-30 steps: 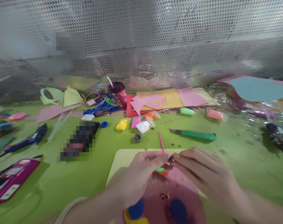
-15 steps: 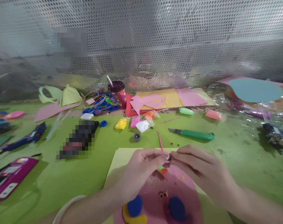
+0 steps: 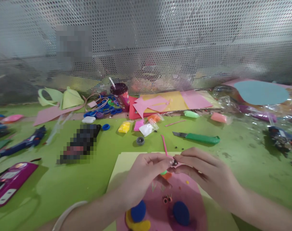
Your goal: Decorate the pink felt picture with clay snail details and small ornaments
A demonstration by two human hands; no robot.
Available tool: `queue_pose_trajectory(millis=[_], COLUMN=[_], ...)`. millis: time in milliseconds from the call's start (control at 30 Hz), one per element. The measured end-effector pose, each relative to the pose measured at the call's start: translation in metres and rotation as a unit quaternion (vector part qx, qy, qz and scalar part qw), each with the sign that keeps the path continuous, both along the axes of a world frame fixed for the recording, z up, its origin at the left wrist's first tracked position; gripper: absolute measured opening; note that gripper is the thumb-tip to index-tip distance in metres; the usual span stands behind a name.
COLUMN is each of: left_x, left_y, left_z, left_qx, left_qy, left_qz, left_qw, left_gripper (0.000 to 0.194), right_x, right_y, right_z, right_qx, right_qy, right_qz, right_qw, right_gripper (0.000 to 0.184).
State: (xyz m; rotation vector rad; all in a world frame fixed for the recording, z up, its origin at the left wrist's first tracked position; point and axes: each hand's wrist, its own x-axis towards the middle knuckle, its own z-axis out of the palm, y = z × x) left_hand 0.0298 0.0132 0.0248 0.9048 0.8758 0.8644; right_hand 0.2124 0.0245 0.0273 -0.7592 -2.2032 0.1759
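My left hand (image 3: 146, 175) is closed, thumb and index finger pinching a small dark lump (image 3: 175, 162) that looks like black clay. From the other side, the bent fingertips of my right hand (image 3: 208, 171) press on the same lump. Both hands hover over a pink round sheet (image 3: 192, 205), which lies on pale yellow paper (image 3: 120, 163). On the pink sheet are a blue disc (image 3: 138, 210) over a yellow crescent (image 3: 143, 225), another blue disc (image 3: 181, 213) and two small eyes with lashes (image 3: 167, 199). Green and orange bits there are partly hidden by my fingers.
Beyond the paper lie a pink stick tool (image 3: 164, 144), a green utility knife (image 3: 201, 138) with its blade out, and a small grey cup (image 3: 140, 141). Several clay packets, a lidded drink cup (image 3: 120, 96), a phone (image 3: 82, 141) and glue guns surround them. Perforated metal (image 3: 146, 41) stands behind.
The dark lump shows a little more between my fingertips, and my right fingers have shifted slightly. The whole view has moved a touch; the things on the table stay put.
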Motion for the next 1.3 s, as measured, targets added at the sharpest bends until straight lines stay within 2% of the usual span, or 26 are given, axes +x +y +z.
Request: queue_pose_trajectory(millis=[433, 700, 867, 1300], left_x=[-0.0005, 0.0, 0.0003, -0.001], left_y=[-0.0005, -0.0005, -0.0001, 0.0007], left_z=[-0.0007, -0.0006, -0.0014, -0.0009], left_qx=[0.0, -0.003, -0.014, -0.03], left_qy=[0.012, 0.014, 0.006, -0.018], left_qz=[-0.007, -0.006, 0.003, -0.008], left_qw=[1.0, 1.0, 1.0, 0.999], left_gripper=[0.017, 0.017, 0.018, 0.018], right_x=[-0.001, -0.0031, -0.0024, -0.001], right_y=[0.0011, 0.0042, 0.0024, 0.0044], right_z=[0.0013, 0.0029, 0.0034, 0.0032], right_qx=[-0.058, -0.117, -0.111, -0.093], right_qy=[0.026, 0.047, 0.053, 0.039], right_qz=[0.027, 0.044, 0.038, 0.051], right_qw=[0.998, 0.991, 0.992, 0.994], right_gripper=[0.012, 0.013, 0.018, 0.016])
